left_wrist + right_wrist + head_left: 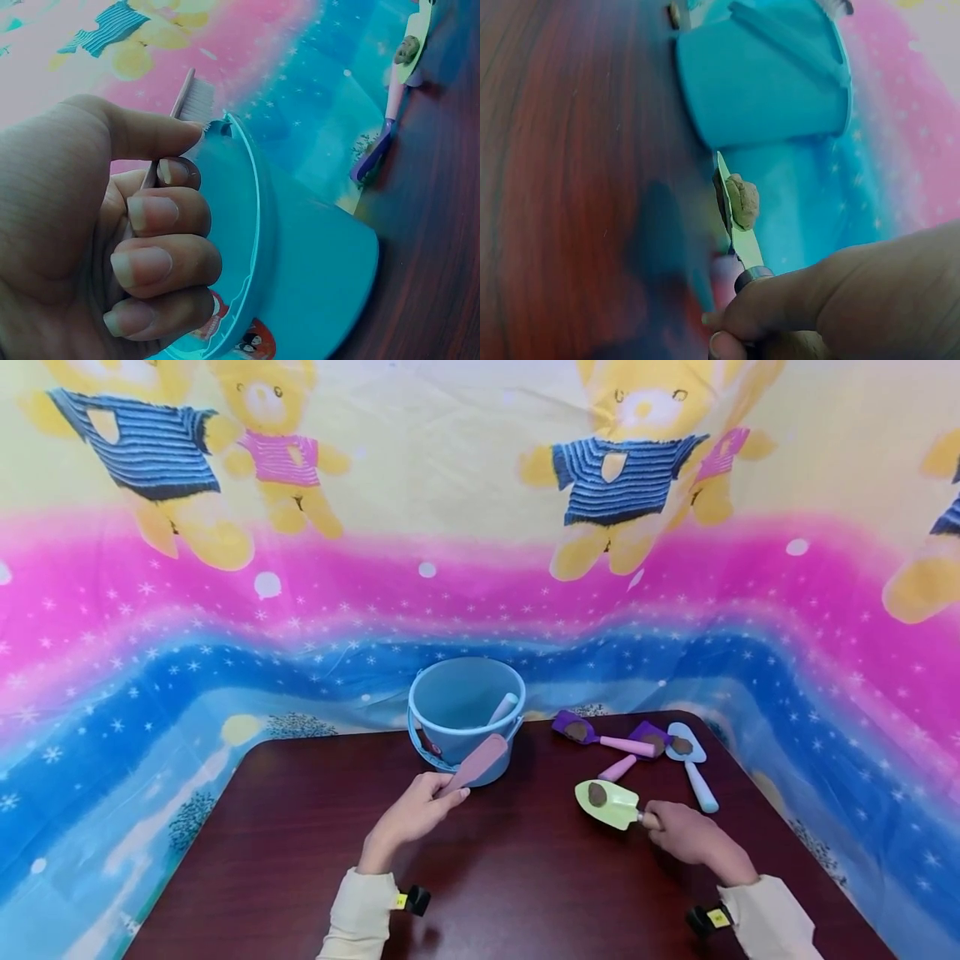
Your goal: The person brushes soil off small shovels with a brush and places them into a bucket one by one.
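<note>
In my left hand (412,814) is a pink brush (476,764), its flat back turned up in the head view. White bristles (199,101) show in the left wrist view, close by the rim of a blue bucket (468,739). My right hand (693,833) grips the handle of a small light-green trowel (617,808). A brown lump (742,202) sits on the trowel's blade. The trowel is to the right of the bucket, blade pointing left. A pale mint handle (504,707) leans inside the bucket; its lower end is hidden.
At the table's back right lie two purple shovels with pink handles (628,746) and a pale blue trowel (701,787), each bearing a brown lump. The dark wooden table (300,860) is bordered by a bear-print cloth (450,585) behind and at both sides.
</note>
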A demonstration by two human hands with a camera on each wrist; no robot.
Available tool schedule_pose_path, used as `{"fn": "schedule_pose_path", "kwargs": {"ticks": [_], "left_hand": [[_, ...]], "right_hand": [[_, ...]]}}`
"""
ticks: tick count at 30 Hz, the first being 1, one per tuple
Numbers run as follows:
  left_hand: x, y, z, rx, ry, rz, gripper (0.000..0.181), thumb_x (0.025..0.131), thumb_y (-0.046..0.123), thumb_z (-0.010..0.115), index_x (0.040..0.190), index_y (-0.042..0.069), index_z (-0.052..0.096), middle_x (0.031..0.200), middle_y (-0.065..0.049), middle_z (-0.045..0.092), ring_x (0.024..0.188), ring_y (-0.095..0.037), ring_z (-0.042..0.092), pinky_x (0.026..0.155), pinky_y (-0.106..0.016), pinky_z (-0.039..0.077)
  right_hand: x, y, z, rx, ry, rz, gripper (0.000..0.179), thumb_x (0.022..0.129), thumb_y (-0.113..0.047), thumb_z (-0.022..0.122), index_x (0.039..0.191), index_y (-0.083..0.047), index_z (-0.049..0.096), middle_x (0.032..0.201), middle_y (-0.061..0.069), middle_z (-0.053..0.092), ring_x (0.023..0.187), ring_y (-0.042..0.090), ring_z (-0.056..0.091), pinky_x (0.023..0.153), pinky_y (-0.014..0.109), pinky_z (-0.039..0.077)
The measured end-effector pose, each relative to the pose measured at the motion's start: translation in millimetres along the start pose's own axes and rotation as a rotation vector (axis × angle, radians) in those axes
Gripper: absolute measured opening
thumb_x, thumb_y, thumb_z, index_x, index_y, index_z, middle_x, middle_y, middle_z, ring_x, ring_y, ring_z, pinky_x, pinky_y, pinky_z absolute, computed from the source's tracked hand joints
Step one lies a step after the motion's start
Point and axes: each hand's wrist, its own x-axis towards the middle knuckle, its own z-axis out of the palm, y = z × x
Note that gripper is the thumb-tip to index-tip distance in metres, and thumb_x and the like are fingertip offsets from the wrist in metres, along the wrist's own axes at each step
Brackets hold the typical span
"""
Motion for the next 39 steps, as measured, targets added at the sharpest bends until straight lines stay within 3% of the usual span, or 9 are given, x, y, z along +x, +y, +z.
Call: {"fn": "schedule_pose_path", "kwargs": {"ticks": [8, 24, 32, 39], "left_hand": [[-0.5, -1.2, -2.1, 0.004, 0.003, 0.022, 0.03, 0.104, 0.029, 0.058, 0.08, 0.01, 0.059, 0.06, 0.003, 0.038, 0.051, -0.01, 0.036, 0.055, -0.025, 0.037], [-1.5, -0.8, -4.0, 0.0, 0.012, 0.026, 0.029, 0.104, 0.028, 0.059, 0.082, 0.01, 0.061, 0.059, 0.003, 0.039, 0.051, -0.01, 0.036, 0.055, -0.025, 0.037], [0.3, -2.0, -0.9, -0.002, 0.005, 0.03, 0.026, 0.104, 0.027, 0.059, 0.084, 0.011, 0.062, 0.061, 0.003, 0.039, 0.054, -0.01, 0.038, 0.057, -0.025, 0.038], [1.9, -0.8, 2.6, 0.019, 0.004, 0.056, 0.025, 0.103, 0.027, 0.06, 0.084, 0.011, 0.064, 0.062, 0.004, 0.04, 0.057, -0.008, 0.039, 0.058, -0.025, 0.039]], "right_hand": [[11.6, -36, -3, -0.052, 0.031, -0.07, 0.008, 0.093, -0.01, 0.071, 0.092, -0.011, 0.063, 0.079, -0.002, 0.053, 0.074, 0.016, 0.05, 0.069, 0.037, 0.042], [39.5, -104, -6, -0.007, 0.066, -0.208, 0.01, 0.09, -0.013, 0.076, 0.091, -0.012, 0.067, 0.077, -0.004, 0.055, 0.071, 0.013, 0.051, 0.068, 0.034, 0.043], [51.3, -124, -5, -0.014, 0.063, -0.21, 0.009, 0.089, -0.014, 0.077, 0.093, -0.011, 0.07, 0.076, -0.004, 0.056, 0.07, 0.014, 0.052, 0.069, 0.035, 0.044], [61.1, -136, -1, 0.004, 0.071, -0.213, 0.014, 0.088, -0.014, 0.078, 0.082, -0.018, 0.067, 0.072, -0.004, 0.054, 0.068, 0.014, 0.052, 0.067, 0.034, 0.043]]}}
